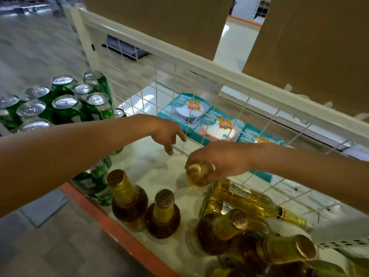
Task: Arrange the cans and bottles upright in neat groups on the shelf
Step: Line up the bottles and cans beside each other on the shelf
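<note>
grip: right hand (217, 162) clamps held bottle (199, 173) by its capped neck, over mid-shelf (149, 158) | left hand (167, 134) slack, empty | risk: top-only hold lets it swing into standing bottles (127, 196) near front edge; lying bottles (239, 200) may roll

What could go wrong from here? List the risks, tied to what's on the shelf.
The right hand grips the held bottle only at its cap; it may slip.
The lying bottles beside it could roll if bumped.
The upright bottles stand close to the shelf's orange edge; a knock might tip them off.
</note>
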